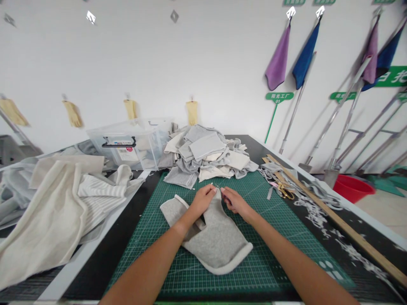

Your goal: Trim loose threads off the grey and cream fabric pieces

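Note:
A light grey knit fabric piece (216, 237) with pale rolled edges lies partly folded on the green cutting mat (178, 279). My left hand (204, 199) pinches its narrow far end, lifting that part slightly. Close by on the right, my right hand (234, 201) is closed at the same end. Between its fingers shows a bit of a small dark-handled tool (224, 196), with what looks like a thin metal tip at the fabric; its exact kind is too small to tell.
Beyond the mat rises a pile of grey and cream fabric pieces (206, 148), beside a clear plastic box (121, 144). More cloth (47, 212) lies left. On the right are gold-handled scissors (286, 191), a wooden strip (337, 224) and scraps (314, 214). A red basin (354, 189) stands beyond the table.

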Demonstrator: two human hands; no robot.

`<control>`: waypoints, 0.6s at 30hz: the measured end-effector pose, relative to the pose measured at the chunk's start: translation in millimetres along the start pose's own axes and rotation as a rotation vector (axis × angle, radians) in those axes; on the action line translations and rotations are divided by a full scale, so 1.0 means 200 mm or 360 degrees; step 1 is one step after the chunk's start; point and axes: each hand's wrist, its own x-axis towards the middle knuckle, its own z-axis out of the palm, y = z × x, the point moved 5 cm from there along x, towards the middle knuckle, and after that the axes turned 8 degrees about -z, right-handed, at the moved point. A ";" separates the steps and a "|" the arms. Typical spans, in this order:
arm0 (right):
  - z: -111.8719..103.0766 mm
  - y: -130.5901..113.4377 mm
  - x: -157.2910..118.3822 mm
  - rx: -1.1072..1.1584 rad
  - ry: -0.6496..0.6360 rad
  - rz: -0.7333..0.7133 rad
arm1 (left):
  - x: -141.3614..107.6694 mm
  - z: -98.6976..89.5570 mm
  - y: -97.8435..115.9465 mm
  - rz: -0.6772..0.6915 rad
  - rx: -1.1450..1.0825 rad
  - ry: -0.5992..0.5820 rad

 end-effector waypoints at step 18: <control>0.01 -0.07 -0.04 -0.0110 0.0034 -0.0229 | -0.01 -0.02 0.05 0.0039 -0.0011 0.0088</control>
